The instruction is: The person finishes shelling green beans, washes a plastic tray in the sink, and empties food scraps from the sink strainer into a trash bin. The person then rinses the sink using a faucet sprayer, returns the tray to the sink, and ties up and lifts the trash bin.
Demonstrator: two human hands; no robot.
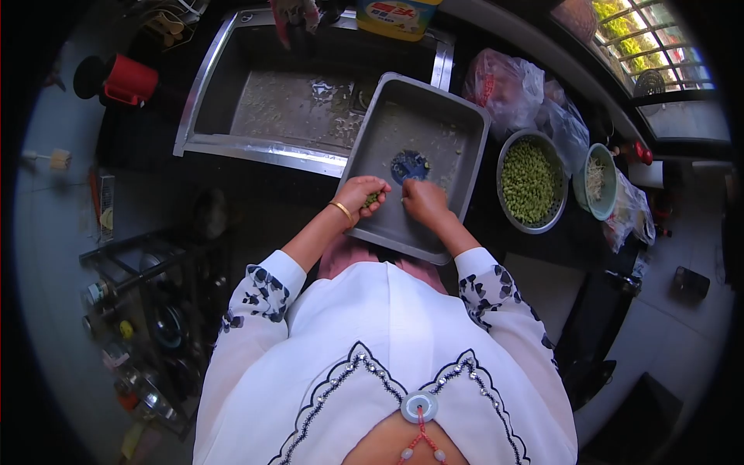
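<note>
My left hand (pixel 364 198) is closed around a small handful of green pieces, which look like cut green beans (pixel 372 199). It is over the near left part of a deep grey rectangular basin (pixel 453 186). My right hand (pixel 425 200) is closed inside the basin, just right of the left hand; its fingertips are hidden, and I cannot make out what they hold. Beyond its knuckles lies a dark blue round thing (pixel 409 166) on the basin floor. Whether the hand touches it is unclear. A few small bits and wet marks dot the basin floor.
The basin rests across the right front edge of a metal sink (pixel 267 116). To the right stand a colander of green pieces (pixel 529 182), a pale green bowl of sprouts (pixel 595 182) and plastic bags (pixel 508 89). A red mug (pixel 130 80) sits left; a yellow container (pixel 397 17) stands behind.
</note>
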